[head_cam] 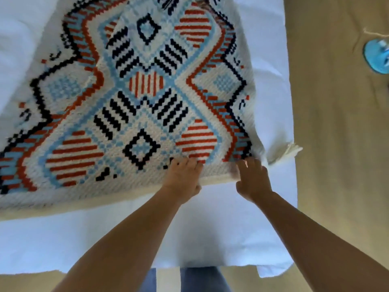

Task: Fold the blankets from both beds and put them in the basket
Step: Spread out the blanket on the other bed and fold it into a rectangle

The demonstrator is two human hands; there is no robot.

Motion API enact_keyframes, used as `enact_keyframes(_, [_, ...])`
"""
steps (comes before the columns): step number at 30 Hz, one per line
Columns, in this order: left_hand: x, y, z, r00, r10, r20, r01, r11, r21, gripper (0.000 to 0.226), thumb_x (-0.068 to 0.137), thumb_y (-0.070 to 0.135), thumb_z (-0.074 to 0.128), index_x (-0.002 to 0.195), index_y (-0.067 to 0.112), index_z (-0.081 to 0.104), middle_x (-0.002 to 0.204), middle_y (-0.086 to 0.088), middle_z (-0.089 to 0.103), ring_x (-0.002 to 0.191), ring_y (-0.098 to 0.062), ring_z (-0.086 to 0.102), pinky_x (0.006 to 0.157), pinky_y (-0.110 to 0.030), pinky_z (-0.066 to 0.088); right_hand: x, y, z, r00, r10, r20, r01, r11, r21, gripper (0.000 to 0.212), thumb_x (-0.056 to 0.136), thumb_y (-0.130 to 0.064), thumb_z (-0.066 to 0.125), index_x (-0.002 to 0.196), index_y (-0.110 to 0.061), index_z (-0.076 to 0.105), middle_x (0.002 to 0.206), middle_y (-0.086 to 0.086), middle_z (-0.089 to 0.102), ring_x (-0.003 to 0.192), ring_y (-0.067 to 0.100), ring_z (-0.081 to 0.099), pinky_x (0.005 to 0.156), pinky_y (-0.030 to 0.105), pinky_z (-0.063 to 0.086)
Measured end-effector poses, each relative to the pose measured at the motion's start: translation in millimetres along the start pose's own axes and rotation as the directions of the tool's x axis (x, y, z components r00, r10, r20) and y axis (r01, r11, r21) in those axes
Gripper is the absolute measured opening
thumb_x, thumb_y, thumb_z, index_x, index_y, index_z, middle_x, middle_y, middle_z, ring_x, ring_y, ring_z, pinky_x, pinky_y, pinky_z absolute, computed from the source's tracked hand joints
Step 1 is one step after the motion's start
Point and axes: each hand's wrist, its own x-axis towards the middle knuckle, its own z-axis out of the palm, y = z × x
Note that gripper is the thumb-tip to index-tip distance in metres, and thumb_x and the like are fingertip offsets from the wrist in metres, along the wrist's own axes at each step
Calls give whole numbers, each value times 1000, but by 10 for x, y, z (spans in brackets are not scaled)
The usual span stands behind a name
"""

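Squarely under both hands (182, 175) (252, 178) lies the edge of the blanket (136, 91)

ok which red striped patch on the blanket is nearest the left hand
The red striped patch just beyond the left hand, by the near edge of the blanket; the other three lie farther off.

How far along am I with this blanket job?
Done: nothing clearly finished. The patterned blanket lies spread across the white bed.
In hand: the left hand grips the blanket's near edge, and the right hand touches that edge beside it, so a fold looks about to start.
Left: folding this blanket, putting it in the basket, then the other bed's blanket. Neither of those is in view.
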Motion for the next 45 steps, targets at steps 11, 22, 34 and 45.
enact_keyframes(11, [515, 891, 191, 979, -204, -26, 204, 979, 3, 36, 91, 21, 48, 125, 14, 39, 125, -8, 43, 114, -27, 41, 95, -42, 40, 373, 781, 264, 966, -186, -180, 174, 981, -80, 37, 84, -3, 53, 120, -5, 50, 91, 13, 64, 82, 33, 62, 78, 40, 47])
enact_keyframes(22, [133, 1288, 437, 998, -63, 12, 64, 997, -47, 39, 89, 8, 45, 127, 7, 38, 116, -11, 49, 101, -26, 51, 83, -35, 46, -331, 947, 714, 982, -140, -126, 130, 988, -83, 32, 87, -9, 46, 119, -13, 47, 89, 7, 65, 79, 28, 64, 72, 33, 44])
enact_keyframes(34, [-764, 1668, 945, 998, -48, 41, 51, 996, -77, 59, 95, 14, 39, 145, 6, 10, 153, -15, 12, 141, -29, 11, 115, -38, 9, -1112, 902, 1190, 1000, 26, -13, -27, 997, -77, 62, 86, -21, 45, 141, -9, 18, 117, 5, 51, 105, 23, 51, 79, 33, 43])
enact_keyframes(45, [-681, 2052, 123, 988, -155, -11, 154, 987, -35, 51, 95, 20, 40, 142, 9, 24, 148, -12, 29, 137, -27, 25, 115, -39, 20, -1396, 1064, 583, 996, -90, -27, 91, 994, 53, 55, 90, -24, 42, 139, -13, 22, 127, 8, 43, 109, 26, 48, 80, 34, 41])
